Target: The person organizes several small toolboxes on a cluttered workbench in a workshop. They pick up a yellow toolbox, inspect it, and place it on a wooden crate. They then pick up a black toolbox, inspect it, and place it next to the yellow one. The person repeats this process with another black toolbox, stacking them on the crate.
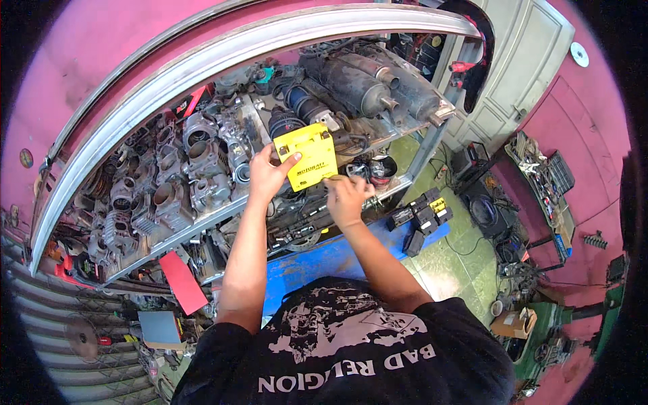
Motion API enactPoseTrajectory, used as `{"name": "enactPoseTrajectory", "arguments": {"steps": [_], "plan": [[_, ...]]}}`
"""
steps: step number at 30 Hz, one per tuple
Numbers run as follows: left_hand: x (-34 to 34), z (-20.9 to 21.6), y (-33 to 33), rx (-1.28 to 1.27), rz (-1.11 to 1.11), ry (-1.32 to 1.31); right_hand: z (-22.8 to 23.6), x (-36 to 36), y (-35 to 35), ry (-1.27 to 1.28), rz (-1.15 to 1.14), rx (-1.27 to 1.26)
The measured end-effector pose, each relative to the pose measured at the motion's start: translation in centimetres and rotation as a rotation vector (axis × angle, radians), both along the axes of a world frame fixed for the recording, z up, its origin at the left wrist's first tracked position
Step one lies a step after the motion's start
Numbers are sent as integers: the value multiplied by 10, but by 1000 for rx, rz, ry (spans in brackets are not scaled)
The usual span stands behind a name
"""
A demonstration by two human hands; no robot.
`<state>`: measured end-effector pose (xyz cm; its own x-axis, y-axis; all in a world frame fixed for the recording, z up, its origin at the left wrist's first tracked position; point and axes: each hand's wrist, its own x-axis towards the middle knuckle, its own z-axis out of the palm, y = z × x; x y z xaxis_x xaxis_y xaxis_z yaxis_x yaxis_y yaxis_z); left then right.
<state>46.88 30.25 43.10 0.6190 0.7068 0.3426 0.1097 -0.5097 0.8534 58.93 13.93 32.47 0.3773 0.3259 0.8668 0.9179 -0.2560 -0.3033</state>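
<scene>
My left hand (pixel 266 172) grips a yellow motorcycle battery (pixel 310 158) by its left side, the thumb lying across its face. The battery is tilted up, with dark terminals at its upper corners and dark print on its face. Close against its lower right corner is my right hand (pixel 347 201), its fingers curled in a pinch. Whatever those fingertips hold, if anything, is too small to make out. Both hands are raised in front of a metal shelf (pixel 196 229) full of used engine parts.
Engine cylinders (pixel 165 196) crowd the shelf's left; mufflers (pixel 354 84) lie at its right. Several dark batteries (pixel 425 219) sit on a blue surface (pixel 317 260) at lower right. A red panel (pixel 183 282) leans below the shelf. Beyond the tiled floor (pixel 459 266), a cluttered bench (pixel 543 182) lines the wall.
</scene>
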Motion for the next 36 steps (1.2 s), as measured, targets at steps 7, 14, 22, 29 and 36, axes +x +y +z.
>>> {"name": "enactPoseTrajectory", "arguments": {"steps": [7,14,22,29,36], "plan": [[2,-20,7,108,50,17,6,25,0,348,-28,125],[0,-22,5,148,72,2,88,102,30,-32,108,-65],[-7,-3,-15,201,178,113,113,120,34,-347,402,-653],[-4,-14,-20,252,199,12,117,127,58,-494,299,-917],[-9,-12,-24,317,223,6,121,133,73,-638,385,-586]]}}
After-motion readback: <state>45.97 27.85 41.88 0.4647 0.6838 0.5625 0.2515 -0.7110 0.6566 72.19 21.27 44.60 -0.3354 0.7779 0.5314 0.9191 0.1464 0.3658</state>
